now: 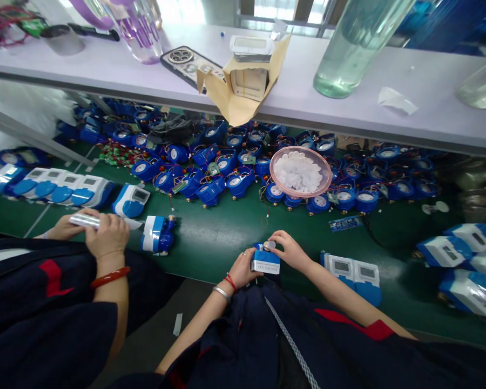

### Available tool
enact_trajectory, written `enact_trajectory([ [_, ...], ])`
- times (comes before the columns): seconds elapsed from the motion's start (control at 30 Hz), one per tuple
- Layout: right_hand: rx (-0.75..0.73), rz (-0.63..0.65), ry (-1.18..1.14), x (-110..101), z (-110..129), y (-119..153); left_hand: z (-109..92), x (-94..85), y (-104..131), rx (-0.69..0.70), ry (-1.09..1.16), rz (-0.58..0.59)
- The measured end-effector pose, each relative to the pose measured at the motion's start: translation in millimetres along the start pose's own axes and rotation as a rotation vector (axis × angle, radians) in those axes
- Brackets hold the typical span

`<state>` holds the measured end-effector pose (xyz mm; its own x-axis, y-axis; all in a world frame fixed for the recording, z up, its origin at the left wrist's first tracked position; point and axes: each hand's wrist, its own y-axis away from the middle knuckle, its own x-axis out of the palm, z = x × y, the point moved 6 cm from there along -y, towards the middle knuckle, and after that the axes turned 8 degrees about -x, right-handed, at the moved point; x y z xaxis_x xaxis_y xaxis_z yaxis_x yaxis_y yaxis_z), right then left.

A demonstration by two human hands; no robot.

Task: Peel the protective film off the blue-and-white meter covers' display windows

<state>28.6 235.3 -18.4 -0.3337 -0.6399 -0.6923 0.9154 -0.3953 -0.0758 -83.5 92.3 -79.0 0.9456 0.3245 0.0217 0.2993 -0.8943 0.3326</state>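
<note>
My left hand (242, 270) is wrapped round a blue-and-white water meter (266, 261), close to my body at the table's near edge. Between the thumb and fingers of my right hand (289, 249) is a small round translucent disc (269, 245), at the top of this meter. Whether the disc touches the meter I cannot tell. Beyond my hands stands a pink bowl (272, 175) of similar clear pieces. To the right, two finished-looking water meters (350, 273) with grey displays lie side by side.
At left, a co-worker's hands (105, 235) hold a silvery cylinder (84, 220). Near them lie a meter (157, 233) and a row of meters (65, 186). Open blue meters (210, 192) with wires crowd the back. Overhead, a shelf (291, 108) carries bottles, a phone and a torn box.
</note>
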Motion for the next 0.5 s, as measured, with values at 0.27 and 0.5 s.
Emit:
enact_trajectory([
  [0.27,-0.037,0.123,0.156,6,8,-2,4,4.5,1,0.065,-0.101,0.001],
  [0.5,0.306,0.339,0.652,15,1,-3,13,13.8,0,0.218,-0.533,0.022],
])
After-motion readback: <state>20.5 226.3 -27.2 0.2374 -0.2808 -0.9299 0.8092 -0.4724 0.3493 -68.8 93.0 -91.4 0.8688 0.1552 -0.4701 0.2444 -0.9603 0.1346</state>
